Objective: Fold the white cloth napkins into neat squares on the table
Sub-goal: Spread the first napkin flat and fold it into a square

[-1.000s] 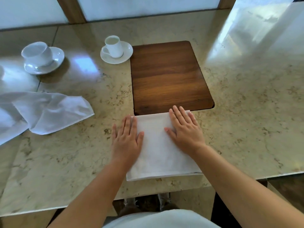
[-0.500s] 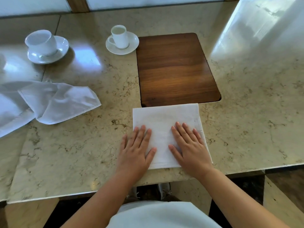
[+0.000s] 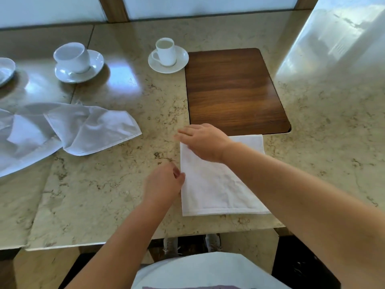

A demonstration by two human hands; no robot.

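A folded white napkin [image 3: 216,184] lies flat near the table's front edge, just below the wooden inlay. My right hand [image 3: 205,140] reaches across it to its far left corner, fingers fairly straight and pointing left. My left hand [image 3: 163,184] sits at the napkin's left edge with its fingers curled against the hem; motion blur hides whether they pinch it. A heap of unfolded white napkins [image 3: 62,130] lies crumpled at the left.
The marble table [image 3: 104,184] has a dark wooden inlay [image 3: 235,90] behind the folded napkin. Two white cups on saucers stand at the back, a large cup [image 3: 73,59] and a small cup [image 3: 165,52]. Another saucer [image 3: 5,69] shows at the far left edge.
Both hands have left the napkin's top. My right hand swung across to its far left corner, and my left hand slid off to the left edge and curled.
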